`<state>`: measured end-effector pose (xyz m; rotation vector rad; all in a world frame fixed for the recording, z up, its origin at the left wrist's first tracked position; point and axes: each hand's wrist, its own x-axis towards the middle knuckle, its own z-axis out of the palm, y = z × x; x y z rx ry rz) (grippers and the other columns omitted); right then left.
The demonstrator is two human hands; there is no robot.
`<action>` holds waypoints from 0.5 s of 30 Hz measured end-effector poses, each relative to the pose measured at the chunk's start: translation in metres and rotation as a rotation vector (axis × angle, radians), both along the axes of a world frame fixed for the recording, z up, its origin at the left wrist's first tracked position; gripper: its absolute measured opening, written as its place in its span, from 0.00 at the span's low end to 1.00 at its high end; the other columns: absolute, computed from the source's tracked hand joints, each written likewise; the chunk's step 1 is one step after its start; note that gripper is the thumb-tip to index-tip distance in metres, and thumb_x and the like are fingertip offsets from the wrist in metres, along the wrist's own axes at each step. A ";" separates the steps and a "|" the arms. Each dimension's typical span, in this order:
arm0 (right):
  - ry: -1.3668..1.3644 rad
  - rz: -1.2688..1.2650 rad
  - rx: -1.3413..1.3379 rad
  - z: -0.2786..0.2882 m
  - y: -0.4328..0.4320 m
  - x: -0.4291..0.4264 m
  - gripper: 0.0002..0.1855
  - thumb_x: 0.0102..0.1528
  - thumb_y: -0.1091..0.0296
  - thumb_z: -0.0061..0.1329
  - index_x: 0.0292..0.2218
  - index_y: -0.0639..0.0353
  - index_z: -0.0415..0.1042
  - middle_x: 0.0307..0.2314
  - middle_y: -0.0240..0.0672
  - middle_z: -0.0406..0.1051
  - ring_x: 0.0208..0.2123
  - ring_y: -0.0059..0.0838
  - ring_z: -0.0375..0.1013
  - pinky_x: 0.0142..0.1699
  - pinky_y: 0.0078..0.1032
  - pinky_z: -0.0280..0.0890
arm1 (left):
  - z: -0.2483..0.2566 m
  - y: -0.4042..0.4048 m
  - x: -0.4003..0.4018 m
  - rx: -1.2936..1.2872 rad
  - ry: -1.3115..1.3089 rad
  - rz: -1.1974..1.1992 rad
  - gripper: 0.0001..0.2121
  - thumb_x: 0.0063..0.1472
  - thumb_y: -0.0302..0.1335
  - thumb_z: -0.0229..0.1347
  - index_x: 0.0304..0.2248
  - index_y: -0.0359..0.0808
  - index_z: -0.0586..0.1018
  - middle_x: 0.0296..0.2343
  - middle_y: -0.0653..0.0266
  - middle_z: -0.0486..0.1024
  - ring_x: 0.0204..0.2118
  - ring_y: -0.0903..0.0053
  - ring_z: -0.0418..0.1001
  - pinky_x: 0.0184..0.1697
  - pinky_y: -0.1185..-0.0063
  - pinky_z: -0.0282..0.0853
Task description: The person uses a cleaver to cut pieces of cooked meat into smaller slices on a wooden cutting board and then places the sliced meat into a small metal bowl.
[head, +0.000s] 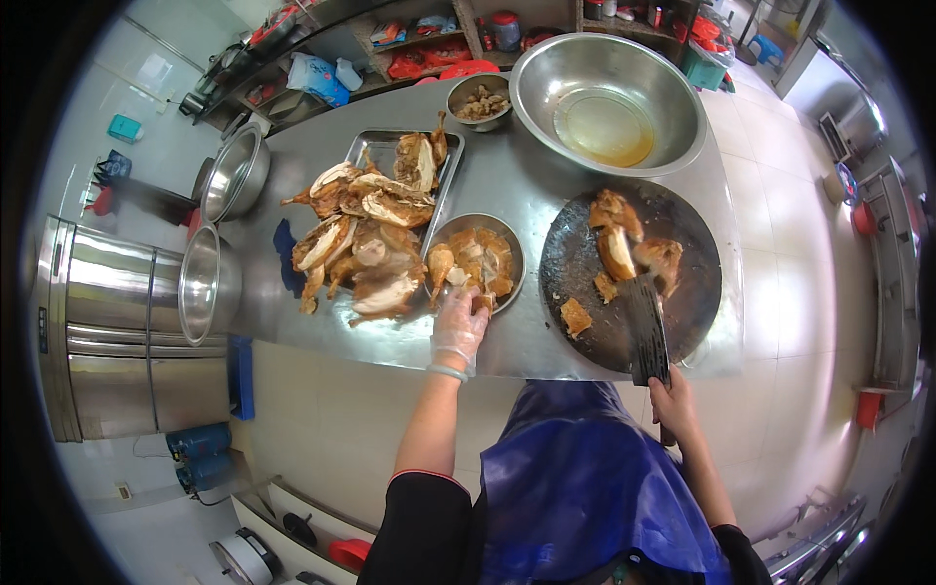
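My left hand (461, 322), in a clear plastic glove, reaches into the near side of a round metal bowl (521, 256). Its fingers touch chopped pieces of browned cooked poultry (479, 256) there; whether they grip one is hidden. My right hand (671, 402), bare, holds a cleaver (645, 333) by its handle. The blade points away from me over a round dark chopping board (578, 219), its far end beside the meat. Cut poultry pieces (616, 245) lie on the board, with a small browned piece (576, 317) apart at the left.
Halved cooked birds (365, 227) heap over a rectangular metal tray (455, 157) and onto the steel table (497, 175). Beyond stand a small bowl of brown pieces (480, 104) and a large basin (607, 95) with some yellowish liquid. Metal basins (199, 285) line the left edge.
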<state>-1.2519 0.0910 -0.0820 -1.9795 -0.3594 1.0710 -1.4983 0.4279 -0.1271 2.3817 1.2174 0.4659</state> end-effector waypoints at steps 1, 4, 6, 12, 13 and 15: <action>0.008 -0.002 0.000 -0.002 -0.001 0.000 0.14 0.61 0.69 0.48 0.47 0.65 0.67 0.15 0.31 0.66 0.12 0.22 0.66 0.17 0.25 0.62 | 0.001 -0.002 0.004 -0.015 0.038 0.002 0.17 0.57 0.32 0.60 0.45 0.40 0.77 0.42 0.56 0.75 0.45 0.58 0.74 0.49 0.68 0.70; -0.005 0.002 0.006 0.002 0.000 -0.001 0.13 0.61 0.69 0.48 0.46 0.65 0.67 0.14 0.31 0.66 0.12 0.22 0.66 0.17 0.25 0.62 | 0.001 -0.003 0.013 -0.004 0.110 0.025 0.14 0.57 0.35 0.59 0.43 0.40 0.79 0.43 0.57 0.74 0.43 0.59 0.74 0.47 0.68 0.71; -0.025 0.016 -0.002 0.001 -0.002 0.000 0.13 0.61 0.69 0.48 0.46 0.65 0.67 0.14 0.31 0.66 0.12 0.22 0.66 0.17 0.25 0.62 | 0.002 -0.004 0.025 0.074 0.092 0.045 0.13 0.58 0.36 0.59 0.40 0.41 0.80 0.42 0.57 0.74 0.42 0.59 0.75 0.45 0.67 0.72; -0.035 0.032 0.008 0.005 0.000 0.001 0.13 0.61 0.69 0.47 0.46 0.65 0.68 0.15 0.30 0.66 0.12 0.21 0.65 0.17 0.25 0.61 | 0.001 0.007 0.028 0.097 0.124 -0.051 0.07 0.54 0.30 0.58 0.33 0.42 0.83 0.33 0.59 0.77 0.40 0.61 0.75 0.42 0.67 0.73; -0.034 0.041 0.009 0.007 0.001 0.002 0.13 0.61 0.69 0.47 0.46 0.65 0.68 0.15 0.30 0.66 0.12 0.21 0.65 0.17 0.25 0.61 | -0.004 0.013 0.024 0.077 0.134 -0.093 0.06 0.53 0.29 0.58 0.31 0.41 0.83 0.32 0.59 0.77 0.39 0.62 0.75 0.42 0.67 0.72; -0.036 0.028 0.005 0.007 0.001 0.001 0.13 0.61 0.69 0.47 0.45 0.64 0.68 0.15 0.30 0.66 0.12 0.21 0.65 0.18 0.25 0.61 | -0.008 0.023 0.017 0.037 0.153 -0.183 0.05 0.50 0.28 0.58 0.28 0.41 0.83 0.30 0.60 0.77 0.38 0.62 0.75 0.41 0.67 0.72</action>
